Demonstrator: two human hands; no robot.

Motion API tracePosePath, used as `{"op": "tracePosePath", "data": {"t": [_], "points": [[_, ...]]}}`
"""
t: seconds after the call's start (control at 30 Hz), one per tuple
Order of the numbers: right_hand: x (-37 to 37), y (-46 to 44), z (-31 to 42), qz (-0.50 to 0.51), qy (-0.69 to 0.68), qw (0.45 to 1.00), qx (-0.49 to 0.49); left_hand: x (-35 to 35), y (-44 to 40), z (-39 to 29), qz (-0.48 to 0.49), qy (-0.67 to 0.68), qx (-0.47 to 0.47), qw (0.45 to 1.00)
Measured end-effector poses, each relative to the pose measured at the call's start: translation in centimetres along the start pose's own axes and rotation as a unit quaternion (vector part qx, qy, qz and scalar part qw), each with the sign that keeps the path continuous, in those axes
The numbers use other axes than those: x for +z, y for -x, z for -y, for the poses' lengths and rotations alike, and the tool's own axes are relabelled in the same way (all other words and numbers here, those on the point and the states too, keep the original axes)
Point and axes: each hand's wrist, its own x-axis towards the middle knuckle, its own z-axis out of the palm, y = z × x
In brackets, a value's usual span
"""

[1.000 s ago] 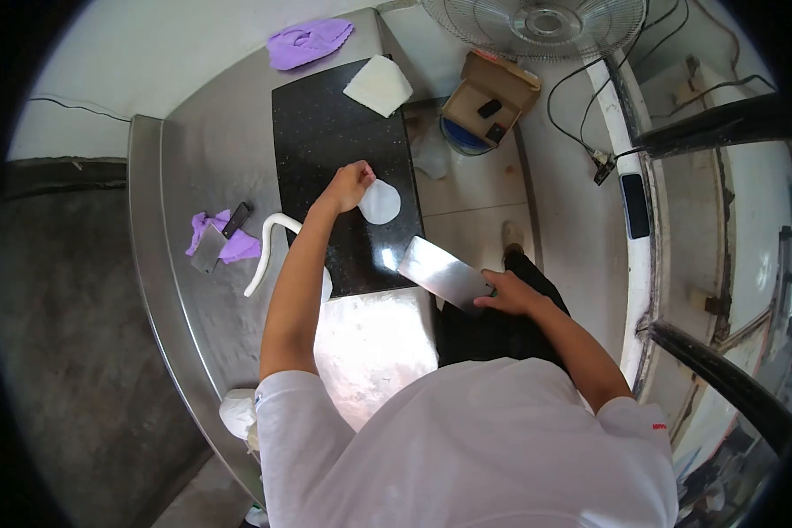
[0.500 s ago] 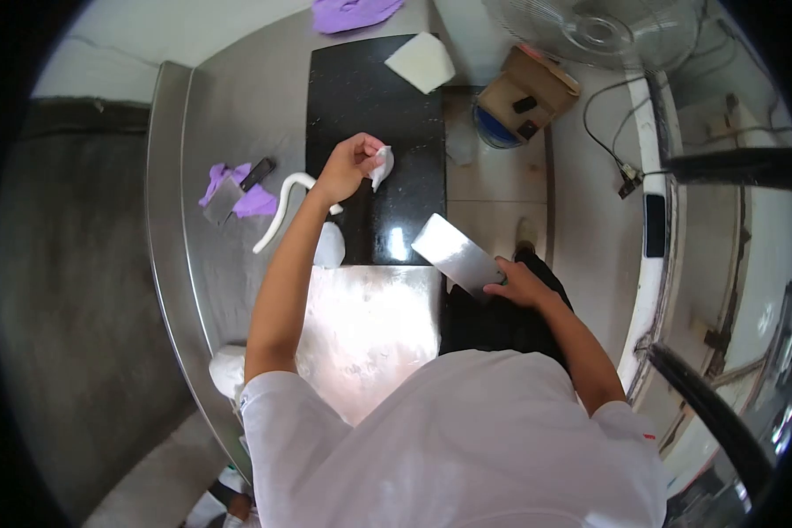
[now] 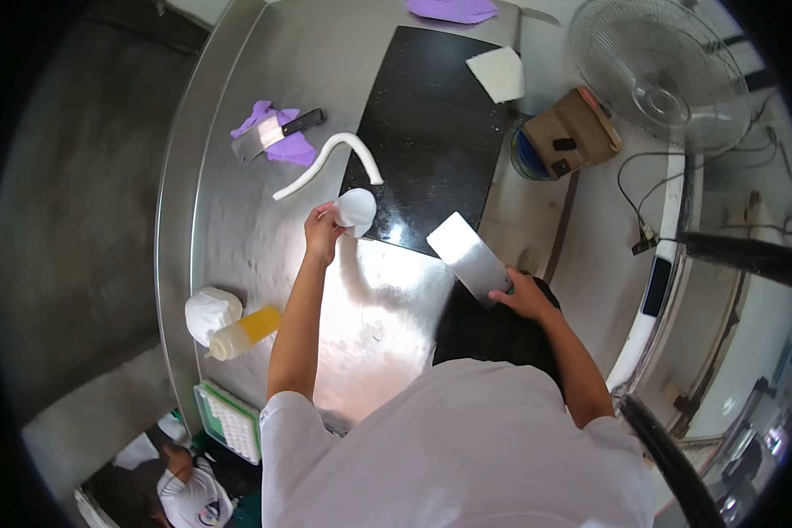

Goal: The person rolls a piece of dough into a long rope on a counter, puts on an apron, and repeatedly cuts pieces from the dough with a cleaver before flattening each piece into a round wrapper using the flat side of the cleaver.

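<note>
My left hand (image 3: 322,232) is closed at the edge of a thin, round white dough wrapper (image 3: 358,211), by the near left corner of the black board (image 3: 431,114). Whether other wrappers lie under it I cannot tell. My right hand (image 3: 525,297) grips a broad-bladed cleaver (image 3: 468,255), its shiny blade held flat over the board's near right corner. A curved white rope of dough (image 3: 334,148) lies across the board's left edge, just beyond my left hand.
A second cleaver (image 3: 273,134) rests on a purple cloth (image 3: 292,150) at left. A squeeze bottle of yellow liquid (image 3: 246,333), a white bundle (image 3: 212,315) and a tray of white pieces (image 3: 229,421) are nearer. A white slab (image 3: 499,74) sits at the far right. Another person (image 3: 192,493) is at lower left.
My left hand has come back from the middle of the board with the thin wrapper to the near left corner, where a white disc lay. The cleaver stays in my right hand. The view has shifted.
</note>
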Motion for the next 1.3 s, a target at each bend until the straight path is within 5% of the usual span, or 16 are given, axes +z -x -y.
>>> {"op": "tracePosePath", "data": {"t": [0.17, 0.23, 0.5, 0.6, 0.83, 0.93, 1.3], "points": [[0.3, -0.8, 1.1, 0.024, 0.019, 0.999, -0.012, -1.3, 0.1, 1.8, -0.029, -0.15, 0.119, 0.981], [0.4, -0.9, 1.9, 0.045, 0.05, 0.998, 0.006, -0.7, 1.5, 0.5, -0.087, -0.316, 0.172, 0.929], [-2.1, -3.0, 2.3, -0.021, 0.064, 0.991, -0.119, -1.3, 2.6, 1.6, -0.202, -0.271, 0.206, 0.918], [-5.3, -6.5, 4.5, -0.109, 0.203, 0.956, -0.18, 0.0, 3.7, 2.0, -0.211, -0.249, 0.271, 0.906], [-12.0, -17.4, 16.8, -0.036, 0.326, 0.9, -0.287, 7.5, 4.4, 2.0, -0.171, -0.323, 0.44, 0.82], [-12.8, -20.2, 19.7, 0.018, 0.371, 0.874, -0.313, 9.6, 3.1, 1.7, -0.167, -0.327, 0.424, 0.828], [-10.4, -25.4, 16.9, 0.089, 0.429, 0.856, -0.276, 13.0, 0.4, 1.3, -0.264, -0.361, 0.424, 0.787]]}}
